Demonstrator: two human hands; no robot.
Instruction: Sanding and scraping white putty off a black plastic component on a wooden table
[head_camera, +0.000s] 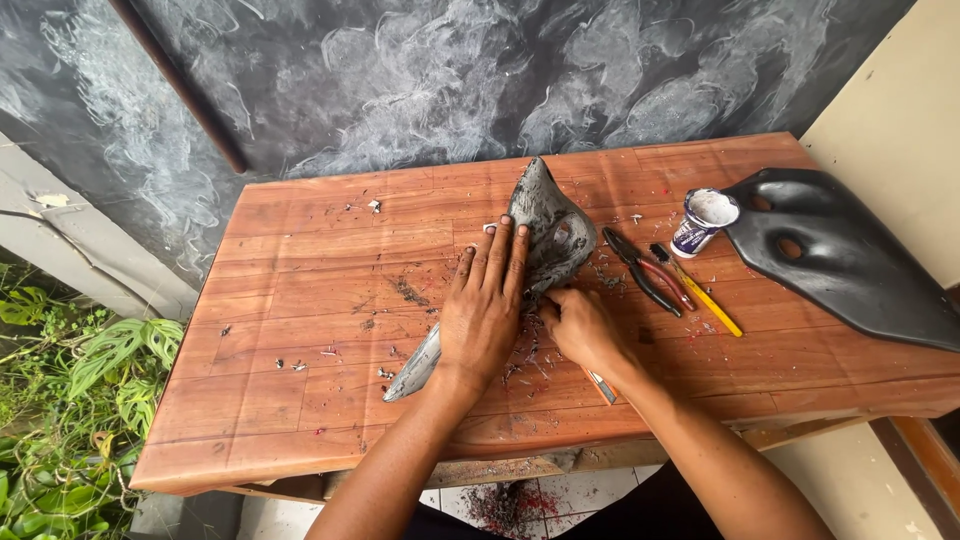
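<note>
Grey plastic panel (548, 232), long and pointed, lying on wooden table (300, 300). Left hand (484, 300) pressed flat on it, fingers spread, gripping nothing. Right hand (577, 325) curled closed at the panel's near edge; contents hidden. Right of that hand: pliers (640, 268), yellow-handled tool (700, 292), small white cup (703, 220), black panel (850, 255).

The table's left half (290, 260) lies open, only small shavings scattered there; to the right, pliers (640, 268), a yellow-handled tool (705, 295) (perhaps a screwdriver), a small tub (703, 222) and a black panel (850, 255) crowd the way
</note>
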